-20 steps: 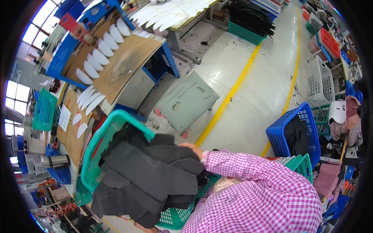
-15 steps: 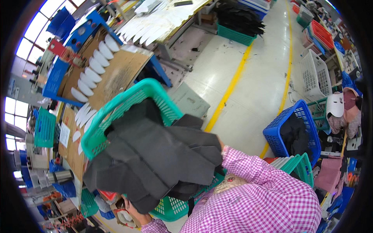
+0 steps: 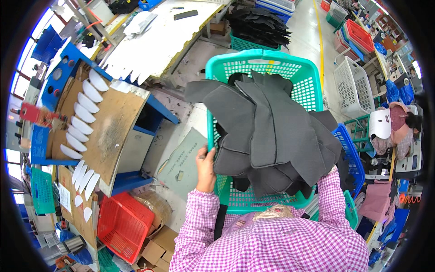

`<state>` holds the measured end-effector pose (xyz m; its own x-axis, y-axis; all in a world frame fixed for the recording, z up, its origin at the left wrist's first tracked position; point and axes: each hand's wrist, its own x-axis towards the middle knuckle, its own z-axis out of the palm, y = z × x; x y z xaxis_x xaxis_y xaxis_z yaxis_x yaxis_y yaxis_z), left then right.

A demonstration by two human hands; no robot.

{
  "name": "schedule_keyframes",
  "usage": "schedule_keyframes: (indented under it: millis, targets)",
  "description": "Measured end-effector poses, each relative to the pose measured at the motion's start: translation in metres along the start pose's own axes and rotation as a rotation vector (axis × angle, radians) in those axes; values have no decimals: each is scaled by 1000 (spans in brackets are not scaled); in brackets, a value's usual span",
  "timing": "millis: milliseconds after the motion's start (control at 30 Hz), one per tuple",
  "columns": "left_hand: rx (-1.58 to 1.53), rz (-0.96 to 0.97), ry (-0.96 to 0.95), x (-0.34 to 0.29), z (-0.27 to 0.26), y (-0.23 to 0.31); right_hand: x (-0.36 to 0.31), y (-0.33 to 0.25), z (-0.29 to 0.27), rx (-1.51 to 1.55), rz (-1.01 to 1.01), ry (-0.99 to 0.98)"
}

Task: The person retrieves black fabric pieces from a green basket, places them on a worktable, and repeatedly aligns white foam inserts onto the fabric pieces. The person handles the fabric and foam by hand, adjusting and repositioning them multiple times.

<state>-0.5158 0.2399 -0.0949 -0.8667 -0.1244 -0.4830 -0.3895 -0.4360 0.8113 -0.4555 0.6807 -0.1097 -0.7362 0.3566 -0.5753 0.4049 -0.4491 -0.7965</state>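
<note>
In front of me is a green plastic basket (image 3: 265, 55) with pierced walls, heaped with dark grey, padded-looking cut pieces (image 3: 272, 131). Some pieces stick out over its left and right sides. My left hand (image 3: 206, 171) is closed on the basket's left side, thumb and fingers at the wall. On the other side, the right sleeve (image 3: 331, 195) reaches up to the basket's near right corner. The right hand's fingers are hidden by the pieces there.
Left stands a blue machine (image 3: 52, 86) with a wooden bed (image 3: 115, 113) bearing several white curved pieces. A red basket (image 3: 124, 226) and cardboard boxes (image 3: 161, 245) sit below it. Near my right arm is a blue basket (image 3: 351, 154). A white table (image 3: 158, 36) stands ahead.
The green basket and its pieces have swung from the left to the right, and my view has turned. My left hand now shows at the basket's left side; the red basket has come into view.
</note>
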Motion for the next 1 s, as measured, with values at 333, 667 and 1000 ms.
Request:
schedule_keyframes:
  millis: [333, 667, 1000]
  targets:
    - [-145, -122, 129, 226, 91, -115, 274, -25, 20, -129, 125, 38]
    - [70, -243, 398, 398, 50, -199, 507, 112, 71, -310, 239, 11]
    - [317, -418, 419, 434, 36, -256, 513, 138, 168, -1100, -842, -225]
